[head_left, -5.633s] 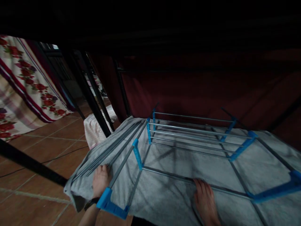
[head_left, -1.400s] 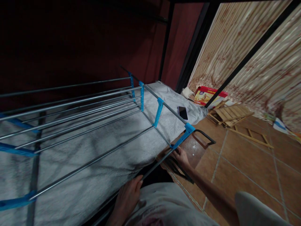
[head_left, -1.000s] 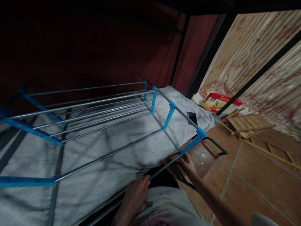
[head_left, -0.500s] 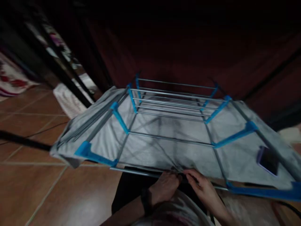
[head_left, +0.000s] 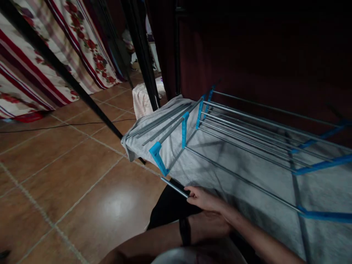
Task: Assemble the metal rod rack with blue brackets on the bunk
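A rack of metal rods [head_left: 242, 179] and blue plastic brackets [head_left: 184, 129] lies on a grey cloth [head_left: 233, 157]. My right hand [head_left: 202, 198] pinches a loose metal rod [head_left: 175, 187] near my lap; the rod's free end points left, just below the nearest blue bracket [head_left: 159, 158], apart from it. My left hand [head_left: 216, 222], with a dark band at the wrist, lies behind and below the right hand. Its fingers are hidden by the right forearm. Several loose grey rods [head_left: 162, 120] rest on the cloth's left end.
Black slanted poles [head_left: 82, 95] stand on the left over a tiled floor [head_left: 82, 176]. A floral striped curtain [head_left: 63, 55] hangs at the upper left. Dark red panels [head_left: 247, 55] rise behind the rack. A thin black cable [head_left: 68, 125] crosses the floor.
The view has swung left. My right hand has moved left along the rod and now crosses in front of my left hand. The rod's left end is now apart from the blue bracket.
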Motion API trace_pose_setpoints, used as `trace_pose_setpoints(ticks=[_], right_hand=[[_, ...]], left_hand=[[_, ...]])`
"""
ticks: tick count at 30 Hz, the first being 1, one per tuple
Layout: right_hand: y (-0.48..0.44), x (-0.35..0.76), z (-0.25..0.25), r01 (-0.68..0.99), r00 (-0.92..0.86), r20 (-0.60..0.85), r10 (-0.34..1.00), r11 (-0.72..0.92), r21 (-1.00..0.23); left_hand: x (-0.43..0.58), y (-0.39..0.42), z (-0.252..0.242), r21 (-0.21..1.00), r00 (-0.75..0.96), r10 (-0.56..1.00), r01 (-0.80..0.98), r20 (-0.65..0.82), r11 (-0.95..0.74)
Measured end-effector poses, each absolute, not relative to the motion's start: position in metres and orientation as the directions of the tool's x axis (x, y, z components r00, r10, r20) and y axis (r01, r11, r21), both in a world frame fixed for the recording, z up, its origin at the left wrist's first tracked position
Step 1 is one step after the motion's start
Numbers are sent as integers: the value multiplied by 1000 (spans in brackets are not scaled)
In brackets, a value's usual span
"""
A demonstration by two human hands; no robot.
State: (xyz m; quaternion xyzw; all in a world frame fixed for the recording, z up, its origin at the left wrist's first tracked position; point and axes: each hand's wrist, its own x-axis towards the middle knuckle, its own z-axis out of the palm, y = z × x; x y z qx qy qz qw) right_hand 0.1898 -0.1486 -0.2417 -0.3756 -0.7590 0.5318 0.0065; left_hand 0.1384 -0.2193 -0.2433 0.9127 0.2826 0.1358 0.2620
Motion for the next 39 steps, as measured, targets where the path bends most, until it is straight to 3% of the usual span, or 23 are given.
trace_pose_setpoints(ticks=[3, 5, 8, 10, 11, 19, 26, 39], right_hand=[[-142, 183, -249, 611, -709, -461, 533, 139, -780], [-139, 182, -251, 619, -704, -460, 541, 148, -771], [-141, 178, -249, 599, -705, -392, 591, 200, -776], [-145, 173, -247, 556, -726, -322, 608, 243, -795], [-147, 169, -245, 534, -731, -289, 617, 254, -807], [-155, 144, -238, 500, -701, -224, 678, 243, -831], [-156, 139, -240, 528, -723, -238, 648, 297, -796], [-149, 142, -233, 570, -710, -250, 658, 329, -753]], left_hand=[[87, -229, -210, 602, 792, 573, 358, 210, -714], [44, -240, -198, 683, 661, 710, 403, 243, -609], [-16, -247, -203, 775, 37, 961, 583, 275, -244], [-43, -239, -217, 824, -331, 904, 565, 271, -40], [-52, -231, -225, 840, -392, 884, 542, 257, -4], [-74, -180, -248, 846, -172, 985, 524, -2, 93], [-86, -176, -239, 809, -85, 996, 586, 10, 42], [-92, -170, -246, 873, -51, 999, 486, -1, 26]])
